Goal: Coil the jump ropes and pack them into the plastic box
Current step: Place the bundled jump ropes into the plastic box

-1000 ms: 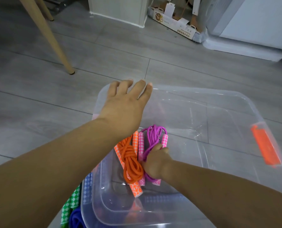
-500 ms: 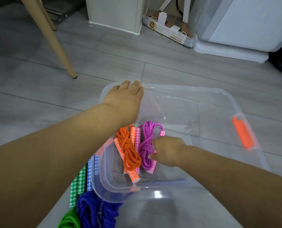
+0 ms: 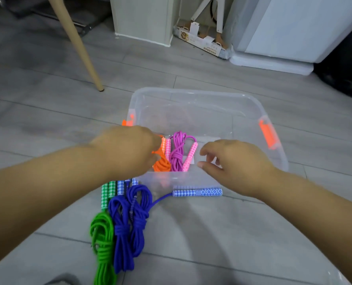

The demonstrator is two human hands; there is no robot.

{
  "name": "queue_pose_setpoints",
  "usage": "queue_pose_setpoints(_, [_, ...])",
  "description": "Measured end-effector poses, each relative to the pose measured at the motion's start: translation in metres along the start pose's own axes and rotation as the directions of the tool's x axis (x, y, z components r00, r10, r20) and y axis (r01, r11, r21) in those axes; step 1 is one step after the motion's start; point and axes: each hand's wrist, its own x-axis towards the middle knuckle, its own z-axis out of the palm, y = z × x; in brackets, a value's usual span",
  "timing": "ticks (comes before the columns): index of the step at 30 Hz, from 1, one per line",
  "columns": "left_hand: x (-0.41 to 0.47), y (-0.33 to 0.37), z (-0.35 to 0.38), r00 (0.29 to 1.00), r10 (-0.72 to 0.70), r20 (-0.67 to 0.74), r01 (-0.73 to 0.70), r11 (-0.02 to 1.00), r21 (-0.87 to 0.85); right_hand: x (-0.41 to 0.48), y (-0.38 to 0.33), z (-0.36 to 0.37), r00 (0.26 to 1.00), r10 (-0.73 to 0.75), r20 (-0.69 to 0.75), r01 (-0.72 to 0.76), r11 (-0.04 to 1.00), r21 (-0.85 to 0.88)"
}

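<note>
Clear plastic box (image 3: pixel 191 92) upright; orange rope (image 3: pixel 163 166), purple rope (image 3: pixel 177 155) coiled inside; green rope (image 3: pixel 103 239), blue ropes (image 3: pixel 127 223) coiled just outside.

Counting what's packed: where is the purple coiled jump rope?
In the head view, the purple coiled jump rope lies inside the clear plastic box, right of the orange coiled jump rope.

orange rope (image 3: pixel 161 164) | magenta rope (image 3: pixel 176 155) — pink-white diamond handles (image 3: pixel 191 154) | green rope (image 3: pixel 102 239) | blue ropes (image 3: pixel 127 223) | clear box (image 3: pixel 191 92) — orange latches (image 3: pixel 267 136)
</note>
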Motion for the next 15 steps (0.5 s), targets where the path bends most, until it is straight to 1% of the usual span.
queue_pose_setpoints(3, [-0.034, 0.013, 0.010, 1.000, 0.019, 0.020, -0.017, 0.997, -0.079, -0.028, -0.009, 0.010, 0.999, -0.015, -0.037, 0.018, 0.997, 0.078])
queue_pose_setpoints(6, [-0.057, 0.021, 0.034, 0.998, 0.014, 0.066, -0.005, 0.991, -0.137, -0.048, -0.018, 0.033, 1.000, -0.015, 0.018, 0.012, 0.991, 0.131])
queue_pose_setpoints(9, [-0.064, 0.024, 0.072, 0.986, 0.046, 0.162, -0.022, 0.989, -0.144, -0.057, -0.020, 0.065, 0.987, -0.013, 0.161, -0.009, 0.991, 0.136])
queue_pose_setpoints(11, [-0.062, 0.024, 0.105, 0.960, 0.077, 0.269, -0.046, 0.992, -0.117, -0.058, -0.019, 0.088, 0.961, -0.002, 0.275, -0.034, 0.991, 0.128])
queue_pose_setpoints(13, [-0.057, 0.021, 0.137, 0.926, 0.124, 0.357, -0.108, 0.992, -0.065, -0.055, -0.014, 0.110, 0.930, 0.015, 0.366, -0.057, 0.993, 0.103])
queue_pose_setpoints(15, [-0.051, 0.016, 0.160, 0.895, 0.173, 0.412, -0.185, 0.983, -0.012, -0.051, -0.009, 0.131, 0.901, 0.037, 0.432, -0.074, 0.995, 0.069])
